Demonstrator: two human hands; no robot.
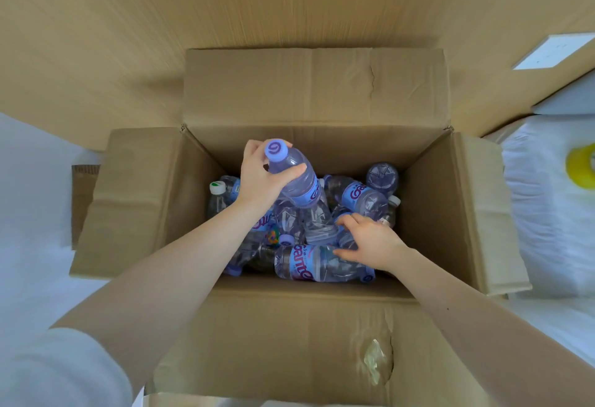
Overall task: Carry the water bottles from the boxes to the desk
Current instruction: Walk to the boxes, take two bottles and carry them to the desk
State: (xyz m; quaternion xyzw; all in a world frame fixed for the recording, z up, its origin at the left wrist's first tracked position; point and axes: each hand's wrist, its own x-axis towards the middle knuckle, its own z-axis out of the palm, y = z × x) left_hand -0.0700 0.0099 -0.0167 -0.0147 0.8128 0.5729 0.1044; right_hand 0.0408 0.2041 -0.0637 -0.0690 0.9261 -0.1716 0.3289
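One bottle (299, 181) is grasped at its shoulder by the left hand (264, 178), fingers and thumb curled round it just under the cap; it is held above the middle of the box (457, 213), cap tipped up towards the camera and base pointing down into the box; it is judged ready to be carried out. The remaining bottles (363, 197) are heaped on the box floor. The right hand (373, 242) is lowered onto the heap towards the box's near right corner, fingers bent over a half-hidden bottle; whether anything is gripped cannot be told. Directly beneath its thumb a lying bottle (309, 265) is stretched along the box's near wall, long axis running side to side, cap towards the right wall; the right hand is nearer, so a grasp across its body would be expected there.
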